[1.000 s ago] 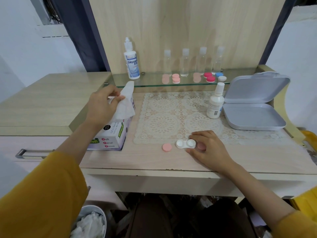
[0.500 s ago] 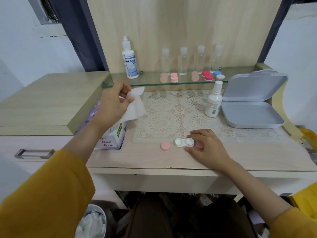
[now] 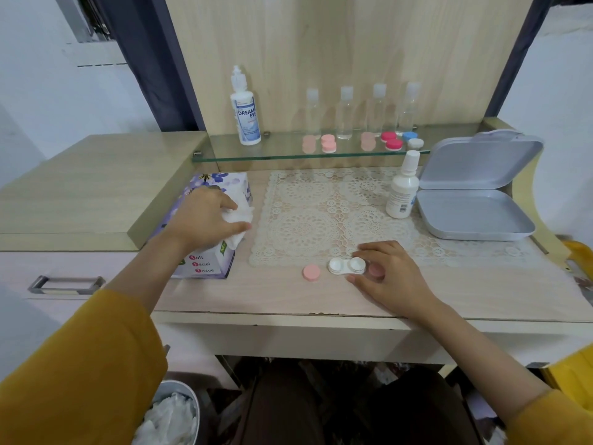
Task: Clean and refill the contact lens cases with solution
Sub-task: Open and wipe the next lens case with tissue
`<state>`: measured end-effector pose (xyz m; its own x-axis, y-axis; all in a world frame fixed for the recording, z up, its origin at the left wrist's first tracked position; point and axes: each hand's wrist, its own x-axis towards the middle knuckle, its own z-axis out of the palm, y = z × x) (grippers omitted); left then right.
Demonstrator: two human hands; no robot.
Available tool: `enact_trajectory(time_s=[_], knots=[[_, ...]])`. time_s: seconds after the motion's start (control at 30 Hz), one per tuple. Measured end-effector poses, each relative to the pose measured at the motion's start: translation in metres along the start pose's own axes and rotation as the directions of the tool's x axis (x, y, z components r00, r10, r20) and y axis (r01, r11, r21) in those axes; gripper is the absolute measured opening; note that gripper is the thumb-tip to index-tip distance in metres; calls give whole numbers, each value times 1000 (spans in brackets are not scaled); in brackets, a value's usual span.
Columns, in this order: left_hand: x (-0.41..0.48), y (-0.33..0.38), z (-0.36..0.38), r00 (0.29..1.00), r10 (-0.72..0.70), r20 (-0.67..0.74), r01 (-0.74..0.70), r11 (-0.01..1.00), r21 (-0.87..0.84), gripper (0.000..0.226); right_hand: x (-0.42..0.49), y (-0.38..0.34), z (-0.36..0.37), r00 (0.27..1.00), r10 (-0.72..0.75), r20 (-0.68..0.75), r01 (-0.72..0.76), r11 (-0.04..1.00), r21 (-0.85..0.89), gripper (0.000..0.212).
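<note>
Person in mustard sleeves at a pale wooden desk (image 3: 481, 293). Nearest the camera, below the left forearm, a round bin (image 3: 167, 415) holds crumpled white tissues. The right hand (image 3: 390, 279) lies low on the desktop, thumb and forefinger curled round the right cup of a white lens case (image 3: 346, 266). Both cups of the case are uncapped. 1 pink cap (image 3: 375, 271) lies under the fingers of that hand, and a 2nd pink cap (image 3: 311, 273) sits just left of the case, apart from the hand. The left hand (image 3: 202, 220) is closed on a bunched white tissue (image 3: 240, 220) atop a purple floral tissue box (image 3: 208, 261). A lace mat (image 3: 305, 220) spreads between and beyond the 2 hands. Past the right hand, a small white bottle (image 3: 402, 194) stands upright on the mat, just beside an open grey tin (image 3: 475, 216) with its lid raised. Farthest back, a glass shelf (image 3: 282, 154) carries a tall solution bottle (image 3: 245, 117) beyond the left hand. Also on the shelf are 4 clear bottles (image 3: 345, 114), a pink case (image 3: 328, 144), a red case (image 3: 391, 141) and a blue and white case (image 3: 412, 139)
</note>
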<state>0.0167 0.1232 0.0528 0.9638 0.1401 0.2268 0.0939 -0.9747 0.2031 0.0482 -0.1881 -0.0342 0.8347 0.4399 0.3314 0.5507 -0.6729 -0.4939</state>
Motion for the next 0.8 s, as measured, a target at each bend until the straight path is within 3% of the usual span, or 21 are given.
enact_trajectory(time_s=[0.2, 0.4, 0.53, 0.8], knots=[[-6, 9, 3, 964, 186, -190, -192, 981, -12, 10, 0, -1, -1, 1000, -11, -23, 12, 999, 52, 25], [-9, 35, -11, 937, 86, -340, -209, 915, -345, 9, 0, -4, -4, 999, -3, -47, 7, 995, 95, 22], [-6, 48, -17, 944, 43, -326, -191, 880, -436, 9, 0, -6, -6, 996, 17, -87, -7, 993, 114, 24], [-13, 58, 6, 956, 149, -252, -253, 855, -454, 33, 2, -10, -9, 982, 56, -182, -35, 992, 118, 21]])
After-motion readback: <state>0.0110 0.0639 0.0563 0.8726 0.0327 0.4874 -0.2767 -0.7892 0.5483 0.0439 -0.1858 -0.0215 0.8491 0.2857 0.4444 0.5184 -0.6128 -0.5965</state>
